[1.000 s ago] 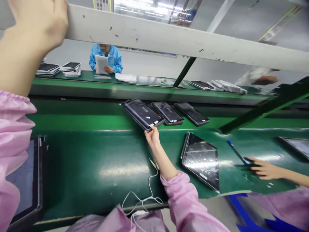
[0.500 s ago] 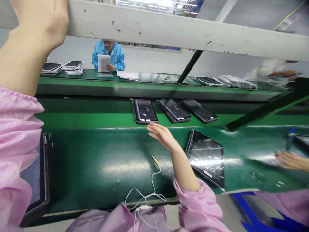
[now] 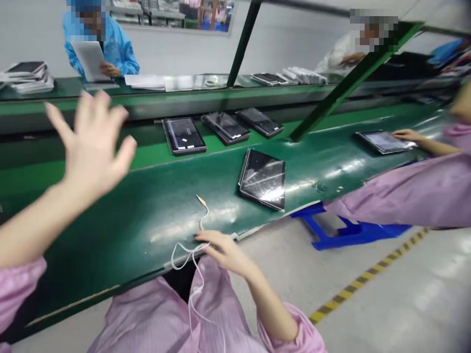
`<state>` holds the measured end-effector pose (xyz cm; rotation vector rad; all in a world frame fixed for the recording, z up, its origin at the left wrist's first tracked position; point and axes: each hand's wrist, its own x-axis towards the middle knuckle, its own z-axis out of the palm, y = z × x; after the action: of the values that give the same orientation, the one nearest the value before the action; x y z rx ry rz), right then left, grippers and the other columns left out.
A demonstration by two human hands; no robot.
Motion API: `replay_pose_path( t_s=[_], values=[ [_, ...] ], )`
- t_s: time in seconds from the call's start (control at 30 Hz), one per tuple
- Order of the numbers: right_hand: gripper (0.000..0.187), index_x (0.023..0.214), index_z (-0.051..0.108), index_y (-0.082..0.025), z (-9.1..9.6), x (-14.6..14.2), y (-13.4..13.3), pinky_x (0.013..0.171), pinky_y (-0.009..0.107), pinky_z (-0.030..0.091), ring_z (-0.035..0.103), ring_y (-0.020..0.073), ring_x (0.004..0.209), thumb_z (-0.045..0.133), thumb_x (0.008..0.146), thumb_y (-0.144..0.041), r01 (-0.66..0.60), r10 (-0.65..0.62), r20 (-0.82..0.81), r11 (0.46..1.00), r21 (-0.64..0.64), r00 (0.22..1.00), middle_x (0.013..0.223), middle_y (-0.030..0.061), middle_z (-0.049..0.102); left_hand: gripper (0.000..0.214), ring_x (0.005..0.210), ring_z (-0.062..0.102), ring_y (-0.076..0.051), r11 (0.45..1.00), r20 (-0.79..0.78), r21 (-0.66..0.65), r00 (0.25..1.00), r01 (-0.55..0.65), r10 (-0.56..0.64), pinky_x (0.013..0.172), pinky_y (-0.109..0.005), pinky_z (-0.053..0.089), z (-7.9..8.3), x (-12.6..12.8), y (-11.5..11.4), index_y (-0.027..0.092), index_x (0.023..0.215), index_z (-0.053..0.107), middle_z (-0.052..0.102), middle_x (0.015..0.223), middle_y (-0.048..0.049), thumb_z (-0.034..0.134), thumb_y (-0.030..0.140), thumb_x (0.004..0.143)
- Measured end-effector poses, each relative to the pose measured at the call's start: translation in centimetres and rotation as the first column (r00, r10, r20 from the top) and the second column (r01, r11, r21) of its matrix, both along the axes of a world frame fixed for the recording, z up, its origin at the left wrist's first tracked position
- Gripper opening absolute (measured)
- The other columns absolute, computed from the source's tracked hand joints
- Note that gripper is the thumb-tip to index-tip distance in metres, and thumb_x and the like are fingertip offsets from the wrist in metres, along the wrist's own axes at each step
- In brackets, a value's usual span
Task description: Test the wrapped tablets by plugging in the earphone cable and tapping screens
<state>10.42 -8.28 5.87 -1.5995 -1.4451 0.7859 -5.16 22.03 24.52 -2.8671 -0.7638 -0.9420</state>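
Note:
My left hand (image 3: 95,142) is raised over the left side of the bench, empty, with its fingers spread. Low at the bench's front edge, my right hand (image 3: 226,252) has its fingers stretched out over a thin white cable (image 3: 176,255); whether they touch it I cannot tell. The cable's slim yellowish plug end (image 3: 201,200) lies on the green mat just beyond that hand. To its right, a dark tablet (image 3: 263,179) in shiny film rests at an angle, seemingly on another one.
Three groups of dark tablets lie on the bright green strip: left (image 3: 186,135), middle (image 3: 226,127) and right (image 3: 259,121). A slanted green post (image 3: 331,103) rises behind. At right a co-worker's hand (image 3: 406,136) touches another tablet (image 3: 384,142). A blue stool (image 3: 338,238) stands below.
My left hand has come down from the pale overhead beam and spread its fingers. My right hand has drawn back from the tablets to the cable. The view has turned right and downward.

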Motion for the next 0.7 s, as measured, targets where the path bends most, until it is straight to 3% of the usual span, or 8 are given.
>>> replay_pose_path(
  t_s=[0.1, 0.13, 0.2, 0.27, 0.37, 0.47, 0.57, 0.7],
  values=[
    [0.021, 0.105, 0.078, -0.026, 0.1, 6.1, -2.8, 0.112, 0.049, 0.045, 0.062, 0.0291, 0.127, 0.064, 0.092, -0.035, 0.153, -0.152, -0.110, 0.988, 0.003, 0.982, 0.131, 0.0081, 0.070, 0.041, 0.150, 0.040, -0.038, 0.975, -0.180, -0.128, 0.962, 0.183, -0.205, 0.121, -0.074, -0.002, -6.7, -1.6, -8.1, 0.020, 0.127, 0.068, 0.050, 0.158, -0.0142, 0.045, 0.041, 0.100],
    [0.018, 0.093, 0.078, -0.024, -0.2, 8.9, -4.0, 0.110, 0.048, 0.046, 0.063, 0.0308, 0.124, 0.071, 0.083, -0.037, 0.305, -0.303, -0.175, 0.952, -0.016, 0.937, 0.126, 0.0090, 0.072, 0.038, 0.145, 0.047, -0.037, 0.952, -0.195, -0.241, 0.952, 0.188, -0.238, 0.122, -0.074, 0.003, -8.7, -2.3, -10.1, 0.023, 0.123, 0.071, 0.058, 0.152, -0.0125, 0.047, 0.041, 0.099],
    [0.019, 0.079, 0.070, -0.022, -1.2, 14.8, -6.1, 0.102, 0.042, 0.051, 0.065, 0.0291, 0.119, 0.074, 0.075, -0.040, 0.686, -0.675, -0.241, 0.726, -0.048, 0.698, 0.117, 0.0092, 0.073, 0.040, 0.139, 0.055, -0.035, 0.839, -0.185, -0.528, 0.947, 0.130, -0.263, 0.122, -0.069, 0.023, -11.9, -2.8, -12.6, 0.021, 0.125, 0.071, 0.062, 0.146, -0.0133, 0.048, 0.042, 0.099],
    [0.020, 0.088, 0.065, -0.022, -2.5, 20.4, -7.4, 0.093, 0.040, 0.055, 0.067, 0.0250, 0.110, 0.065, 0.085, -0.042, 0.845, -0.832, -0.236, 0.530, -0.073, 0.502, 0.111, 0.0083, 0.071, 0.040, 0.135, 0.059, -0.034, 0.651, -0.096, -0.753, 0.962, 0.098, -0.255, 0.119, -0.059, 0.039, -14.1, -1.4, -13.3, 0.017, 0.124, 0.072, 0.065, 0.142, -0.0147, 0.052, 0.039, 0.097],
    [0.023, 0.099, 0.063, -0.018, -4.2, 26.6, -7.1, 0.077, 0.036, 0.057, 0.068, 0.0202, 0.088, 0.061, 0.097, -0.041, 0.913, -0.914, -0.224, 0.376, -0.159, 0.338, 0.094, 0.0051, 0.067, 0.033, 0.128, 0.065, -0.030, 0.492, 0.040, -0.857, 0.971, 0.155, -0.238, 0.117, -0.047, 0.044, -15.8, 4.8, -12.3, 0.017, 0.120, 0.073, 0.071, 0.133, -0.0118, 0.054, 0.029, 0.096],
    [0.031, 0.114, 0.064, -0.015, -5.0, 30.4, -5.2, 0.079, 0.039, 0.059, 0.068, 0.0202, 0.088, 0.060, 0.102, -0.044, 0.914, -0.923, -0.216, 0.360, -0.189, 0.319, 0.103, 0.0065, 0.067, 0.028, 0.119, 0.068, -0.026, 0.413, 0.124, -0.884, 0.962, 0.218, -0.243, 0.111, -0.042, 0.049, -16.9, 14.1, -11.1, 0.019, 0.120, 0.072, 0.073, 0.128, -0.0086, 0.059, 0.025, 0.097],
    [0.036, 0.126, 0.063, -0.017, -5.3, 32.7, -3.4, 0.096, 0.049, 0.055, 0.065, 0.0261, 0.111, 0.064, 0.102, -0.043, 0.922, -0.923, -0.182, 0.365, -0.131, 0.339, 0.128, 0.0106, 0.064, 0.029, 0.112, 0.067, -0.023, 0.303, 0.170, -0.923, 0.958, 0.236, -0.229, 0.101, -0.046, 0.056, -18.4, 22.7, -10.9, 0.019, 0.123, 0.066, 0.068, 0.128, -0.0098, 0.064, 0.035, 0.099],
    [0.033, 0.127, 0.065, -0.020, -5.5, 34.6, -2.3, 0.114, 0.056, 0.040, 0.053, 0.0301, 0.133, 0.064, 0.101, -0.040, 0.921, -0.919, -0.132, 0.384, -0.069, 0.373, 0.144, 0.0113, 0.057, 0.038, 0.112, 0.066, -0.024, 0.148, 0.235, -0.953, 0.953, 0.265, -0.189, 0.094, -0.046, 0.059, -20.5, 29.3, -12.0, 0.017, 0.130, 0.061, 0.063, 0.131, -0.0109, 0.065, 0.037, 0.099]
  ],
)
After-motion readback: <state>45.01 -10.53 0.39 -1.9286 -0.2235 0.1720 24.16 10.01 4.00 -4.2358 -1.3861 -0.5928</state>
